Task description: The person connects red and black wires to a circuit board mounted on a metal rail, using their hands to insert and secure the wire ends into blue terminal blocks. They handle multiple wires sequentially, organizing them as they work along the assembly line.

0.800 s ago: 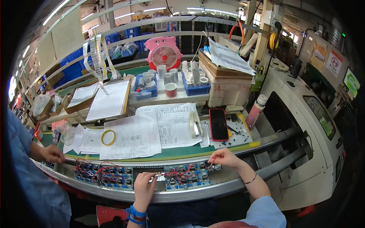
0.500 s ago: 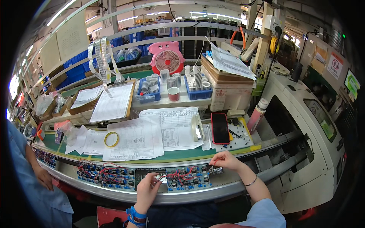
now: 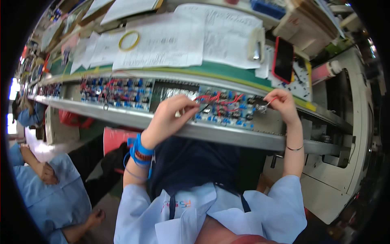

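A panel of blue circuit boards [image 3: 227, 109] with looped red wires lies on the metal rail track in front of me. At its left end my left hand [image 3: 174, 115] is closed, thumb and fingertips pinched where a red wire [image 3: 203, 98] reaches them; the exact grip is partly hidden. Past the right end, my right hand [image 3: 284, 106] pinches a thin red wire [image 3: 273, 99] between thumb and forefinger. Just below those fingertips is a crumpled silvery piece [image 3: 261, 108]. A blue wrist strap [image 3: 140, 153] circles my left wrist.
Another wired board panel [image 3: 118, 92] sits further left on the track [image 3: 211, 136]. Behind are paper drawings [image 3: 162, 44], a yellow tape ring [image 3: 129, 40], a red-edged phone [image 3: 283, 60] and a pink bottle [image 3: 325, 71]. A co-worker in blue [image 3: 57, 199] sits at left.
The view has tilted down, so the bench appears higher and my lap shows. Both hands stay at the ends of the same board panel, still pinching.
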Demonstrator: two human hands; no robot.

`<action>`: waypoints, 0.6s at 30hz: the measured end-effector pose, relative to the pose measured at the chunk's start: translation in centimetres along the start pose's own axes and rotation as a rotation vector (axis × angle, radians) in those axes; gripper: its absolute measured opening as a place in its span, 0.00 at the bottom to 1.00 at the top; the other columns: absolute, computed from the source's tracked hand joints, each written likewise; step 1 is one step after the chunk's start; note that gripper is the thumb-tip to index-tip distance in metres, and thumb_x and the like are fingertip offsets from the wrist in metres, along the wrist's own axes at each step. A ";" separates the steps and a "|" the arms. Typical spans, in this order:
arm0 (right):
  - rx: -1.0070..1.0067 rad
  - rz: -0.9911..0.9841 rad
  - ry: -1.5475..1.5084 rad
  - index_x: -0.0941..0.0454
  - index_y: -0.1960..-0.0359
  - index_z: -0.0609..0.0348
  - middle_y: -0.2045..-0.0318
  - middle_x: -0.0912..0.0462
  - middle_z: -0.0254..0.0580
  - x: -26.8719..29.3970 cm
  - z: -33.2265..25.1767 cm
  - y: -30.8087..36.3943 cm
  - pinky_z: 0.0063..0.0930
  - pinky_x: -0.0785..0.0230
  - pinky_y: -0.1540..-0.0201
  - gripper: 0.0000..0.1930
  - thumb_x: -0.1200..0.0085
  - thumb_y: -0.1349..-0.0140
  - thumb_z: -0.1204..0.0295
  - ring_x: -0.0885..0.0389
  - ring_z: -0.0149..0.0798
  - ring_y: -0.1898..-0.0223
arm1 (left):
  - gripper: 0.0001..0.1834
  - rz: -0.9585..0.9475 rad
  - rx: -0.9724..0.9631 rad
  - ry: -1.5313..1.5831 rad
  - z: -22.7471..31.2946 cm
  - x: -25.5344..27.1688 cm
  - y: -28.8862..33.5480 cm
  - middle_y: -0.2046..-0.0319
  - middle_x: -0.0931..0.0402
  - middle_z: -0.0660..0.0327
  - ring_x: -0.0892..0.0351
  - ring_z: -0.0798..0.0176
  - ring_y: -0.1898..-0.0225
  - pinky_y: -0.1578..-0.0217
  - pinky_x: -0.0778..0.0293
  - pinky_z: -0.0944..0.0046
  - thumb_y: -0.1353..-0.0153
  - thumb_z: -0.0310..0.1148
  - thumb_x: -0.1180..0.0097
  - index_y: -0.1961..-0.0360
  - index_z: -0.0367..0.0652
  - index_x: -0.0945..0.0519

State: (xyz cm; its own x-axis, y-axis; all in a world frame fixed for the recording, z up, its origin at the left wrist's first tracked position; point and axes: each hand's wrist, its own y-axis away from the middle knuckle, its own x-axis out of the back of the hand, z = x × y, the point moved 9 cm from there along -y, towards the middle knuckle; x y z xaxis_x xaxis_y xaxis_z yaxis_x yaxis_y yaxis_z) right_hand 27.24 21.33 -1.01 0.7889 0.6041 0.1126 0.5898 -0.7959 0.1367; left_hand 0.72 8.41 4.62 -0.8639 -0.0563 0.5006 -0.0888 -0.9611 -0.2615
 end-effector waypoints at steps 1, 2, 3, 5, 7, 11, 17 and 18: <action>0.022 -0.001 0.020 0.19 0.68 0.63 0.69 0.17 0.33 0.1 0.1 0.2 0.15 0.33 0.63 0.03 0.45 0.41 0.78 0.25 0.20 0.67 | 0.07 -0.053 -0.004 0.000 0.0 -0.2 0.1 0.73 0.24 0.60 0.28 0.68 0.75 0.72 0.31 0.70 0.46 0.18 0.42 0.64 0.36 0.19; 0.024 -0.001 0.006 0.20 0.67 0.63 0.69 0.17 0.32 0.2 0.1 0.3 0.14 0.34 0.65 0.03 0.45 0.40 0.77 0.26 0.19 0.68 | 0.09 -0.072 0.005 0.025 0.0 -0.2 -0.1 0.72 0.24 0.60 0.28 0.67 0.74 0.71 0.31 0.69 0.46 0.17 0.43 0.63 0.37 0.19; 0.037 0.003 -0.009 0.20 0.67 0.62 0.69 0.17 0.32 0.4 -0.4 0.1 0.13 0.36 0.66 0.03 0.44 0.40 0.77 0.28 0.18 0.70 | 0.11 -0.089 0.006 0.044 0.0 -0.1 -0.6 0.72 0.23 0.60 0.28 0.66 0.73 0.70 0.31 0.68 0.46 0.16 0.44 0.61 0.37 0.19; 0.039 -0.022 -0.002 0.20 0.67 0.62 0.69 0.17 0.32 0.4 -0.2 0.2 0.12 0.38 0.69 0.03 0.44 0.40 0.76 0.30 0.16 0.71 | 0.11 -0.091 -0.088 0.019 0.7 -0.2 -0.8 0.73 0.24 0.59 0.26 0.60 0.71 0.70 0.30 0.64 0.47 0.18 0.44 0.62 0.38 0.20; 0.039 -0.023 0.005 0.20 0.67 0.62 0.69 0.17 0.31 0.6 -0.1 0.2 0.12 0.40 0.71 0.03 0.44 0.40 0.76 0.32 0.15 0.73 | 0.11 -0.121 -0.153 -0.002 1.2 -0.3 -1.1 0.73 0.24 0.58 0.26 0.57 0.69 0.68 0.29 0.61 0.47 0.19 0.44 0.62 0.39 0.20; 0.037 -0.029 0.015 0.20 0.67 0.61 0.69 0.17 0.32 0.6 -0.2 0.1 0.12 0.39 0.69 0.04 0.43 0.40 0.74 0.31 0.16 0.72 | 0.14 -0.183 -0.165 -0.040 1.0 -0.7 -1.5 0.70 0.21 0.60 0.26 0.59 0.66 0.65 0.30 0.62 0.51 0.17 0.41 0.60 0.39 0.19; 0.013 -0.027 0.019 0.20 0.67 0.62 0.68 0.17 0.32 1.2 0.6 0.0 0.13 0.36 0.64 0.05 0.42 0.40 0.73 0.27 0.18 0.68 | 0.13 -0.124 -0.234 -0.083 1.8 -0.7 -2.1 0.70 0.27 0.61 0.28 0.59 0.69 0.68 0.30 0.61 0.52 0.20 0.38 0.63 0.41 0.17; -0.001 -0.035 0.015 0.20 0.66 0.62 0.68 0.17 0.33 1.1 0.7 -0.1 0.13 0.36 0.64 0.05 0.42 0.40 0.73 0.27 0.18 0.67 | 0.13 -0.104 -0.249 -0.100 2.0 -0.6 -2.1 0.69 0.28 0.61 0.29 0.59 0.70 0.69 0.30 0.62 0.53 0.20 0.37 0.64 0.41 0.17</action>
State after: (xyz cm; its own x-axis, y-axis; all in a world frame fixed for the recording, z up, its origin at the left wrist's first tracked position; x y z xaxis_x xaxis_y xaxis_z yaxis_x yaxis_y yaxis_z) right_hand 28.20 22.01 -1.62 0.7650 0.6324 0.1222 0.6172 -0.7740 0.1416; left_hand 2.43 9.94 6.50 -0.7917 0.0012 0.6109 -0.3043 -0.8679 -0.3927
